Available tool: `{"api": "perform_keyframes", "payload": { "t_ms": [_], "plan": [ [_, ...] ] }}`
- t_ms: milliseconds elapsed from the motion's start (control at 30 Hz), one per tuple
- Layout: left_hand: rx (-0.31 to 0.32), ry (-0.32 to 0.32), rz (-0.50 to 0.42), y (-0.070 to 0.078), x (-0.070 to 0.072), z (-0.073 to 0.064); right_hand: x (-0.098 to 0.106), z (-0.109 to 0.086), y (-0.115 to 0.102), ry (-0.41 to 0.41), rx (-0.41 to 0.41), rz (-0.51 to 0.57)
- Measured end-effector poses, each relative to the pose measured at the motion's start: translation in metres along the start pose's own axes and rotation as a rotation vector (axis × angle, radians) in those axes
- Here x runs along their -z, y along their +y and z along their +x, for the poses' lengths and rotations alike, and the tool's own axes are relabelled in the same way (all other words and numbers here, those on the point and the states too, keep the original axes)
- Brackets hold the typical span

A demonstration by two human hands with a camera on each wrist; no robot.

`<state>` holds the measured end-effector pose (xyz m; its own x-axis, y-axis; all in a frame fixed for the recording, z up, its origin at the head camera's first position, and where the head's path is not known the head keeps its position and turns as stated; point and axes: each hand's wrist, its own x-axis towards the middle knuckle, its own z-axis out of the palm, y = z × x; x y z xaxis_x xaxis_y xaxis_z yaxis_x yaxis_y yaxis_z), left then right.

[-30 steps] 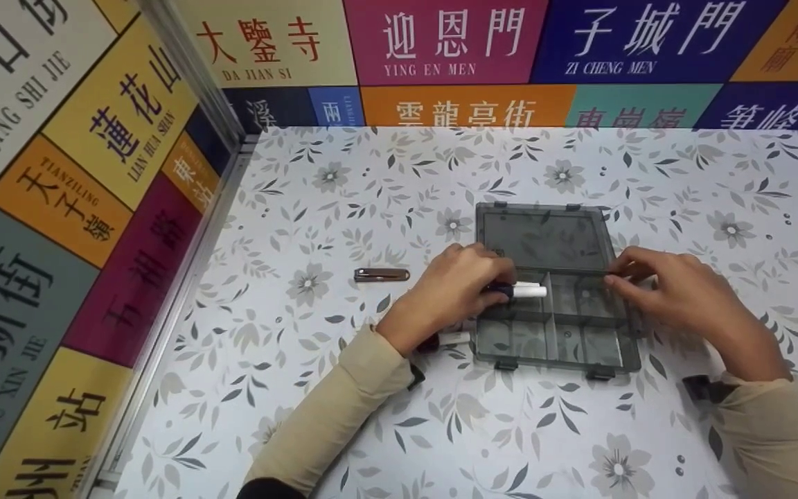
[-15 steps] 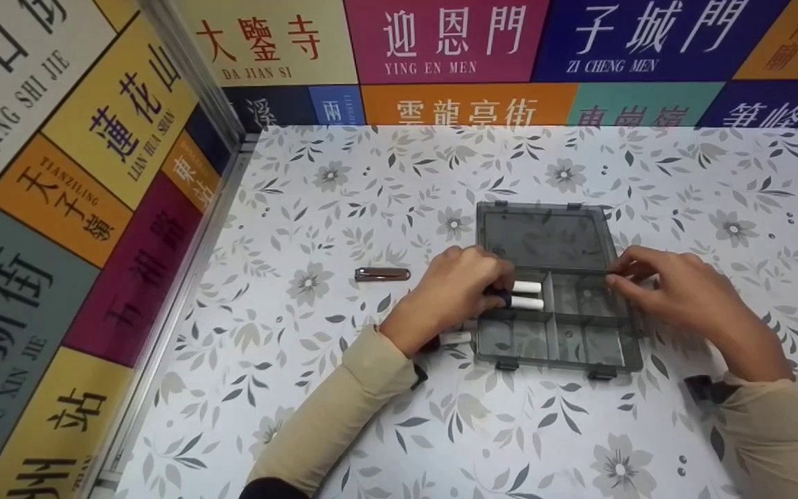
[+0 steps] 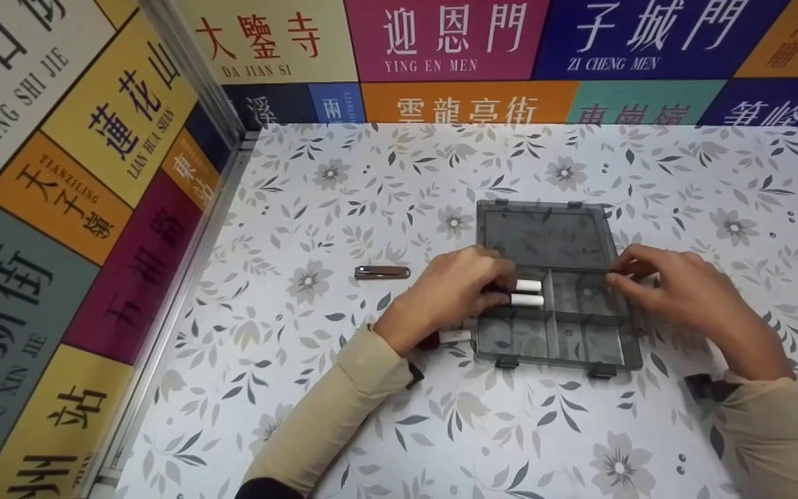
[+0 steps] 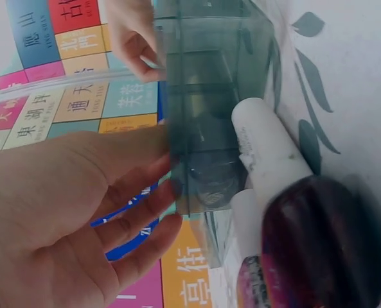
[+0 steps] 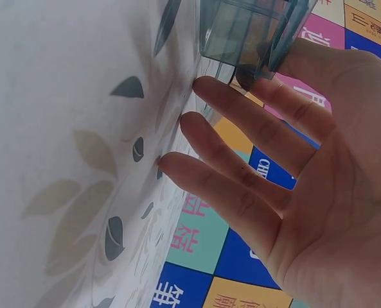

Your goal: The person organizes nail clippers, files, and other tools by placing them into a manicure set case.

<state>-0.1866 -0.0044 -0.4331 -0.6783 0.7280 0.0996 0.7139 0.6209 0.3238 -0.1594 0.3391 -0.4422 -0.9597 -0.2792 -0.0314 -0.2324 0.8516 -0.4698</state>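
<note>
White ends to the right, two tubes [image 3: 528, 300] lie crosswise inside the box [image 3: 544, 239], left side; the left hand [image 3: 451, 287], nearer, seemingly pinches one while the right hand [image 3: 683, 294] pinches the box's right edge.

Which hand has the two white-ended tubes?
The left hand: its fingers curl round the two white-ended tubes at the left side of the box. The right hand has no tube; it grips the box's right edge.

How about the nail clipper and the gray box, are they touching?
Apart: the head view shows tablecloth and the left hand between nail clipper and gray box.
</note>
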Motion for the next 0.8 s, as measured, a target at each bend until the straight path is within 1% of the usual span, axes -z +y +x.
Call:
{"api": "perform_keyframes", "payload": {
  "t_ms": [67, 233, 500, 600, 800],
  "plan": [
    [-0.005, 0.007, -0.025, 0.000, 0.004, -0.002, 0.001, 0.001, 0.000, -0.001, 0.001, -0.002],
    [0.004, 0.017, -0.031, -0.003, 0.012, -0.007, 0.001, 0.003, -0.001, -0.006, -0.006, -0.004],
    [0.046, 0.011, -0.051, -0.014, 0.017, -0.019, 0.000, 0.002, -0.001, 0.015, 0.009, -0.028],
    [0.057, 0.009, -0.064, -0.018, 0.018, -0.025, 0.000, 0.002, -0.001, 0.004, 0.006, -0.020],
    [0.084, -0.031, -0.101, -0.027, 0.019, -0.039, 0.002, 0.001, 0.000, -0.020, -0.008, -0.012]
  ]
}}
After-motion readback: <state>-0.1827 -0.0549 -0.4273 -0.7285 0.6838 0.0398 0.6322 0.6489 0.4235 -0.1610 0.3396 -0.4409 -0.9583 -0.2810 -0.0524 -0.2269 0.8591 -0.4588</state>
